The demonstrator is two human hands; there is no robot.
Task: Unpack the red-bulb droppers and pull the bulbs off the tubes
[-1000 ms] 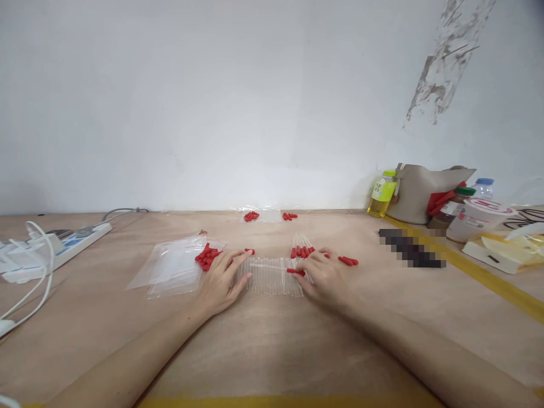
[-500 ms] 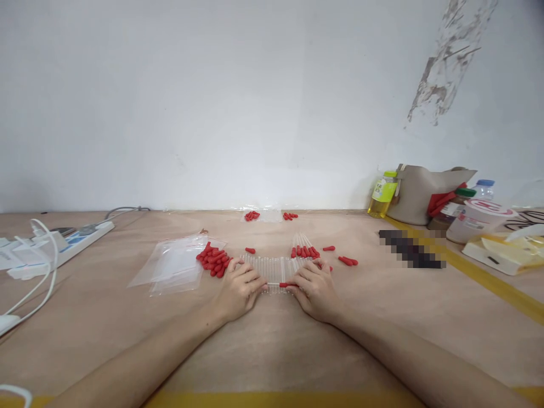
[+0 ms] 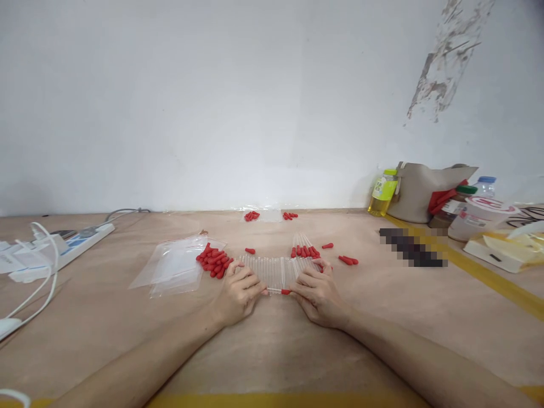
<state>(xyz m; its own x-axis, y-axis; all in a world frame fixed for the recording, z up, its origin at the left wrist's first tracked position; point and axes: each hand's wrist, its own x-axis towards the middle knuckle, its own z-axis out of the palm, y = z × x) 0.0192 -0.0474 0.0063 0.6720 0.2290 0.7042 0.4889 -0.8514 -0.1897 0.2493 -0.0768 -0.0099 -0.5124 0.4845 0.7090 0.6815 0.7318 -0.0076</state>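
Observation:
A row of clear glass tubes [image 3: 272,268] lies on the brown table between my hands. My left hand [image 3: 239,293] is curled and pinches the clear end of one thin tube [image 3: 274,290] held sideways. My right hand [image 3: 317,292] is curled too and pinches the red rubber cap [image 3: 285,292] on that tube's other end. A heap of red caps [image 3: 213,260] lies left of the row, beside clear plastic bags [image 3: 176,264]. Capped tubes [image 3: 304,249] lie behind my right hand, with loose red caps [image 3: 347,260] to their right.
A white power strip [image 3: 63,247] with cables sits at the far left. More red caps [image 3: 251,215] lie by the wall. A yellow-green bottle [image 3: 382,194], a beige bag [image 3: 420,191], jars and a lidded tub [image 3: 476,218] crowd the back right.
Both hands pulled back from the tube row toward me and came together, now holding one tube with a red cap between them.

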